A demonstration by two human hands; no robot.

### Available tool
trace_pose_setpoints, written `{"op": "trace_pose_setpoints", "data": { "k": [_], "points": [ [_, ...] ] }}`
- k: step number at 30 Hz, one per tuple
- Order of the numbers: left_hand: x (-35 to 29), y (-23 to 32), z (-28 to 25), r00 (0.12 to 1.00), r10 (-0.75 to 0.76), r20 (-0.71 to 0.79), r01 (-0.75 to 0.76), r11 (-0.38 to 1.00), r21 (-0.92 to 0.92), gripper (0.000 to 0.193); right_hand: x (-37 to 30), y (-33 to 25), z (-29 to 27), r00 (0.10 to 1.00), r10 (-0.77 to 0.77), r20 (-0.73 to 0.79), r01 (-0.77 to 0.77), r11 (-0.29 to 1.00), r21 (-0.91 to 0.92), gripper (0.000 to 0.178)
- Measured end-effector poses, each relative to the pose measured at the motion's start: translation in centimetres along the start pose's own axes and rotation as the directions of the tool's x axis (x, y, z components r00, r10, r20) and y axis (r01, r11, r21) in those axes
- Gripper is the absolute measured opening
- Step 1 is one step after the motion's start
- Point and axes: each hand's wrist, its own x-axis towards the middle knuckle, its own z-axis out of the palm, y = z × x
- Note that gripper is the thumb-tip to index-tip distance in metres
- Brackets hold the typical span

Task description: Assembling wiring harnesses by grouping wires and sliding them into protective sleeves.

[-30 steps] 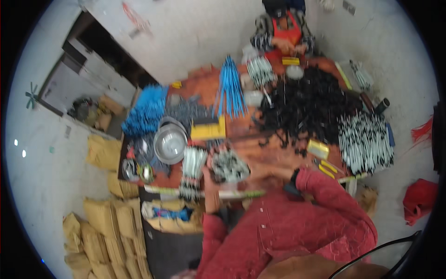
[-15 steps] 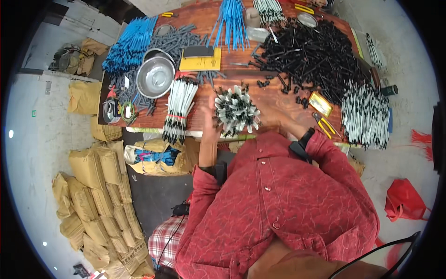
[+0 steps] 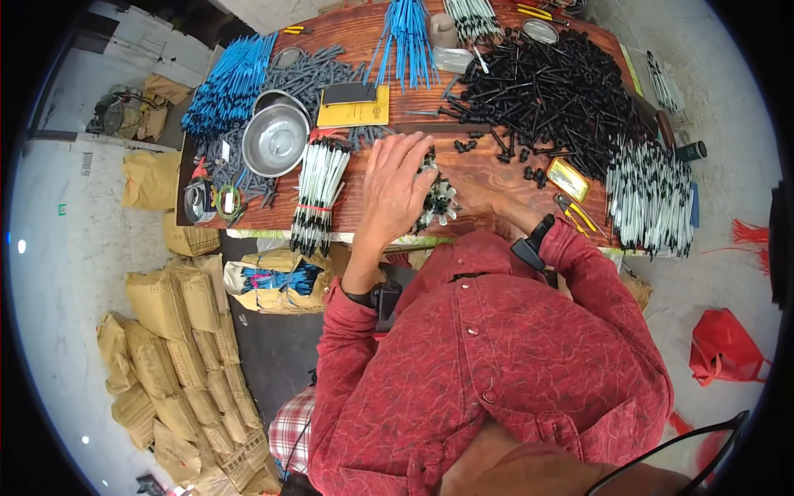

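Observation:
A bundle of white sticks with black fittings point(image 3: 441, 201) stands on end at the near edge of the table, its tips facing up. My left hand point(image 3: 395, 186) lies flat over the bundle's top and left side, fingers stretched out. Against the right side is my right hand point(image 3: 470, 201), curved round the bundle; its fingertips are hidden. To the left rests a second bundle of white sticks point(image 3: 322, 178), tied with a red band.
Steel bowls point(image 3: 276, 140) and grey plastic parts point(image 3: 318, 73) lie on the left, near blue sticks point(image 3: 227, 91). Black fittings point(image 3: 550, 87) are heaped on the right, with yellow-handled pliers point(image 3: 576, 215) and more white sticks point(image 3: 649, 198) nearer me. A phone point(image 3: 349, 93) lies on a yellow booklet point(image 3: 364, 112).
My left hand has risen from the bundle's left side and now lies over its top, covering much of it. My right hand stays at the right side.

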Motion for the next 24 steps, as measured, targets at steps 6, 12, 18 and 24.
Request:
{"op": "trace_pose_setpoints", "data": {
  "k": [6, 12, 18, 24],
  "points": [
    [0.9, -0.3, 0.3, 0.999, -0.023, -0.046, 0.033, 0.972, 0.232, 0.042, 0.5, 3.5, -3.3, 0.988, 0.010, 0.154, 0.041, 0.946, -0.322, 0.093],
    [2.4, -1.2, 1.6, 0.998, -0.057, -0.023, 0.061, 0.960, 0.273, 0.046, 5.5, -9.2, -7.7, 0.969, -0.039, -0.242, 0.128, 0.923, 0.363, 0.058],
    [2.1, -2.0, 2.5, 0.999, -0.051, -0.010, 0.051, 0.936, 0.348, 0.046, 8.5, -8.3, -4.9, 0.924, -0.342, -0.169, 0.253, 0.880, -0.402, 0.053],
    [3.9, -1.5, 2.8, 0.985, -0.111, 0.132, 0.068, 0.953, 0.294, 0.049, 8.1, -8.3, -6.2, 0.925, -0.345, -0.157, 0.214, 0.817, -0.535, 0.055]
  ]
}}
